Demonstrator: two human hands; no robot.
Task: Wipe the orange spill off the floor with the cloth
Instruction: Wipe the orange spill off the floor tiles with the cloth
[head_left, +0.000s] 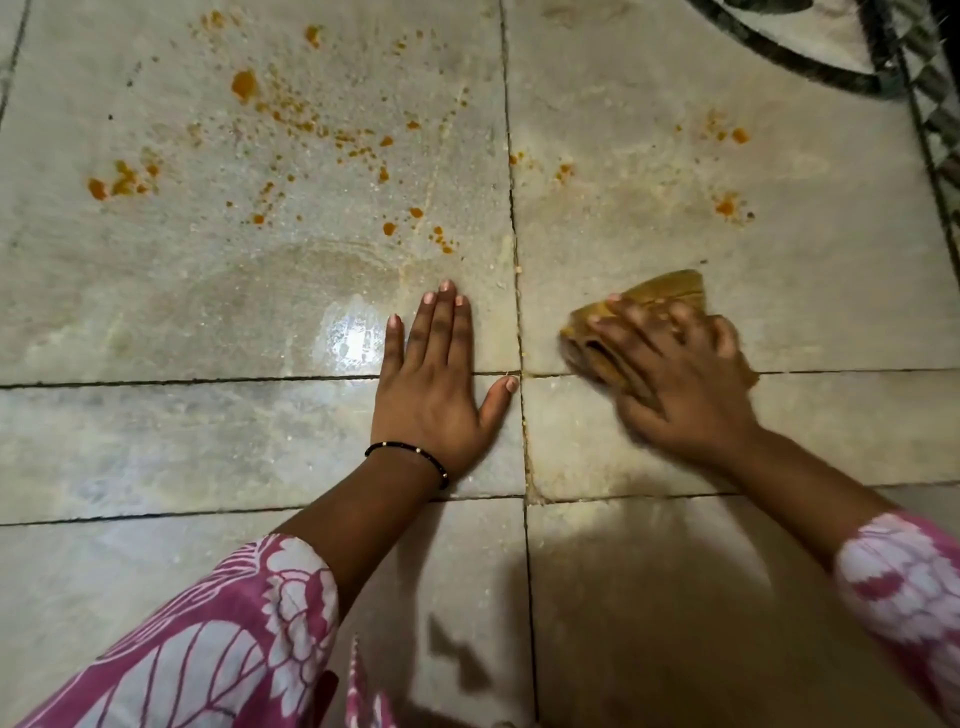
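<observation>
Left hand (434, 395) sits flat on the floor (156, 441). Just right of it, the right hand (675, 395) is on the cloth (660, 291). The spill (291, 119) lies scattered beyond the left hand, well apart.
</observation>
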